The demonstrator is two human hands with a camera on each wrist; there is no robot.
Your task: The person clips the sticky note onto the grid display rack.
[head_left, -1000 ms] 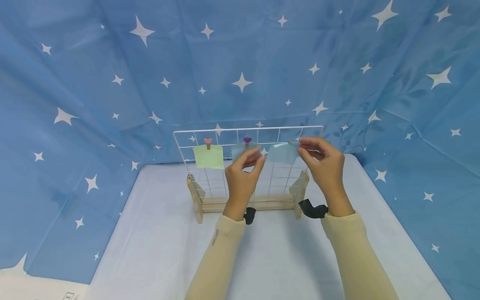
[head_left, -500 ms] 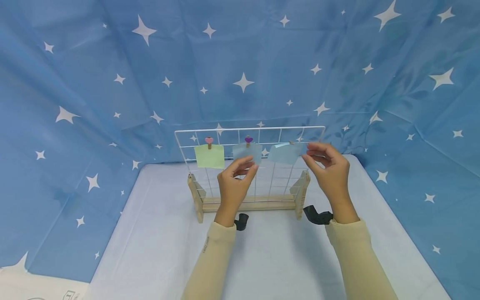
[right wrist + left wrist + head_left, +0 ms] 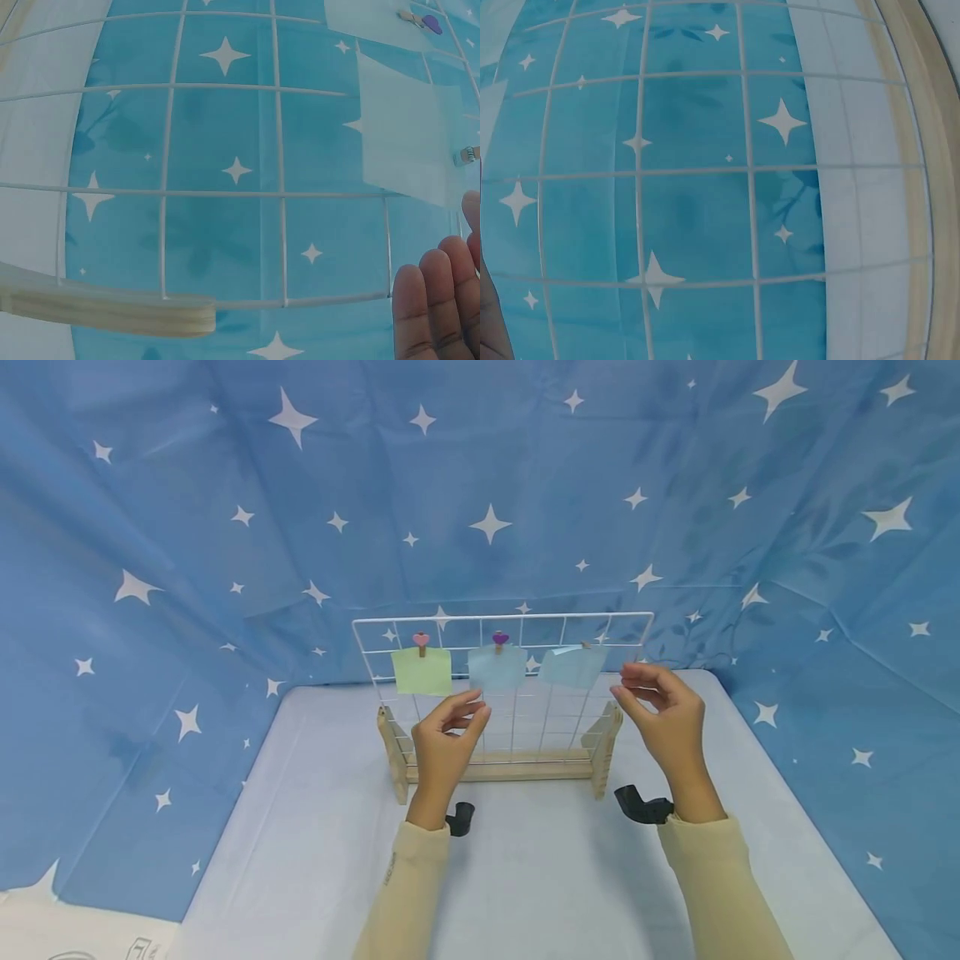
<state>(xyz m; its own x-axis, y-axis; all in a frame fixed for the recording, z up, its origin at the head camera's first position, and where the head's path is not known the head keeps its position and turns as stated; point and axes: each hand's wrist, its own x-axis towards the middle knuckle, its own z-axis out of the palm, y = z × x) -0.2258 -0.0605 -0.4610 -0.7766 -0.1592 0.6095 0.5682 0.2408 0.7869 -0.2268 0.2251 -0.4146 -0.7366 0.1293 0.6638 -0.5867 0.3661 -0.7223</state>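
A white wire grid (image 3: 525, 727) stands upright in a wooden base (image 3: 525, 770). Along its upper part hang a green paper note (image 3: 422, 672) under a pink heart clothespin (image 3: 422, 641), a blue note (image 3: 497, 670) under a purple heart clothespin (image 3: 500, 639), and another blue note (image 3: 573, 668) with a small clothespin (image 3: 466, 155) at its top edge. My left hand (image 3: 444, 743) hovers before the grid, below the first two notes, fingers loosely bent around nothing. Off the grid's right side, my right hand (image 3: 666, 714) is also without anything, its fingertips (image 3: 435, 277) below the right-hand blue note.
White cloth covers the table (image 3: 525, 877). Behind and beside it hangs a blue curtain (image 3: 487, 460) with white stars. Each wrist wears a black camera mount (image 3: 643, 806). A pale printed item (image 3: 82, 931) lies at the lower left.
Both hands have drawn away from the notes: the left down and to the left, the right down and to the right. The notes stay hanging, and the middle blue one is now uncovered.
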